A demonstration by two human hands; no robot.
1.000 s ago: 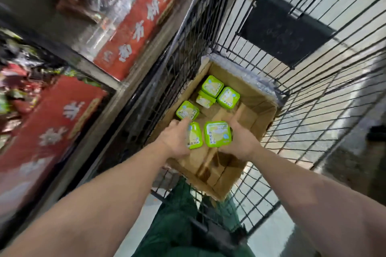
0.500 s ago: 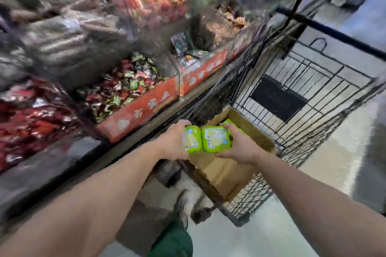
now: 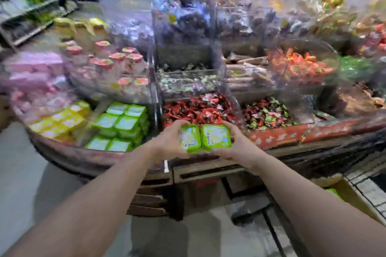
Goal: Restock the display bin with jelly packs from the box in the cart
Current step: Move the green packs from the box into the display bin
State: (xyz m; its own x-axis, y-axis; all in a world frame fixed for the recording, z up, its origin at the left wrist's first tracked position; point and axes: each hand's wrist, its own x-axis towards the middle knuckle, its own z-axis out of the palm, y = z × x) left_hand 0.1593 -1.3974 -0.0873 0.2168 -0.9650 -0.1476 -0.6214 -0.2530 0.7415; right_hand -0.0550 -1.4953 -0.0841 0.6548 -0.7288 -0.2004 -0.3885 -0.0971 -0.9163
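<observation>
Now both arms reach forward from the bottom corners of the view, forearms converging toward the middle. The left hand (image 3: 167,142) curls around a green jelly pack (image 3: 190,138), thumb over its top edge and fingers under it. The right hand (image 3: 238,145) grips a second pack (image 3: 216,137) the same way, thumb on the upper right corner. The two packs touch side by side, lids tilted up toward the camera, held in front of the counter's edge and just below a bin of red candies (image 3: 198,108).

Left of the hands, a bin (image 3: 119,125) holds stacked green packs like the two being carried; it is near the left hand but apart from it. Further left sit yellow packs (image 3: 60,119), and above them pink-lidded cups (image 3: 112,62). To the right of the red candies lies a bin of mixed red and green sweets (image 3: 269,115), and above that orange wrappers (image 3: 298,64).

At the lower right edge a corner of the cardboard box (image 3: 353,196) shows, with a bit of green inside, beside the cart's wire (image 3: 367,190). Much of the shelving is blurred.
</observation>
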